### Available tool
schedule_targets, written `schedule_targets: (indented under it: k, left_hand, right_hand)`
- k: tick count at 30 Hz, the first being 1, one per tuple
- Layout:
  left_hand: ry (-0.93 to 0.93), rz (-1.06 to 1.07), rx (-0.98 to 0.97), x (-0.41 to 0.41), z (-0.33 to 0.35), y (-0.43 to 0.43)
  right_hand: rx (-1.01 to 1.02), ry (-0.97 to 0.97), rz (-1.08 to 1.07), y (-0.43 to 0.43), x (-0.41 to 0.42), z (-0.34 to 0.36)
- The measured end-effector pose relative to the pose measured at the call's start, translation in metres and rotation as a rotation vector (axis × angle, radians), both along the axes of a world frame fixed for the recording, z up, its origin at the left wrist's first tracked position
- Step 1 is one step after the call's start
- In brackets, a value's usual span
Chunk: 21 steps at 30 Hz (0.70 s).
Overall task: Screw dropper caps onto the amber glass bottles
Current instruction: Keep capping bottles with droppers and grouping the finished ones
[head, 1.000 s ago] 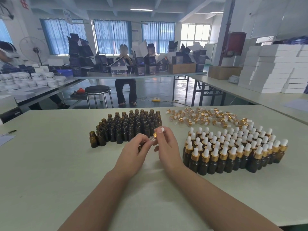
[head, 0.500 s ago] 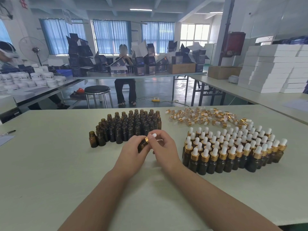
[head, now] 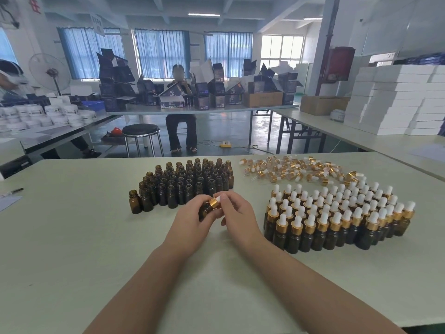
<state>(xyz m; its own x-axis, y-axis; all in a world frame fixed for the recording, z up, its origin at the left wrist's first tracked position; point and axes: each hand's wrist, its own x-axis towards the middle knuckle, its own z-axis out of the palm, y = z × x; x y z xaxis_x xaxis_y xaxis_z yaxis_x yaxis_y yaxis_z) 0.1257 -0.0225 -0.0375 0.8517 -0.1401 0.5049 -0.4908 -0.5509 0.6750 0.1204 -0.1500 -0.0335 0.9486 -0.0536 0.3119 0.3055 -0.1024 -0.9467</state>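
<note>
Amber glass bottle (head: 204, 211), one in hand, lies tilted in the curled fingers of the left hand (head: 192, 227), which hide its lower body. One gold-collared dropper cap with white bulb (head: 215, 203) sits on its neck, pinched between thumb and forefinger of the right hand (head: 238, 216). Beyond the fingertips stand uncapped amber bottles (head: 187, 182), several dozen, too crowded for an exact count. Right of the fingers stand capped bottles (head: 337, 218), likewise dozens. Loose dropper caps (head: 296, 169) are heaped farther off. Thread seating cannot be judged.
</note>
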Motion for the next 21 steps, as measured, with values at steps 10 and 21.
schedule_targets:
  k: [10, 21]
  left_hand:
    - [0.019, -0.011, 0.023, -0.0011, -0.0005, 0.0003]
    - [0.010, -0.056, 0.066, -0.0010, -0.0014, -0.0017]
  right_hand:
    - [0.022, -0.015, -0.119, -0.0013, -0.0006, 0.0037]
    - [-0.027, 0.062, -0.129, -0.0047, 0.0028, 0.0002]
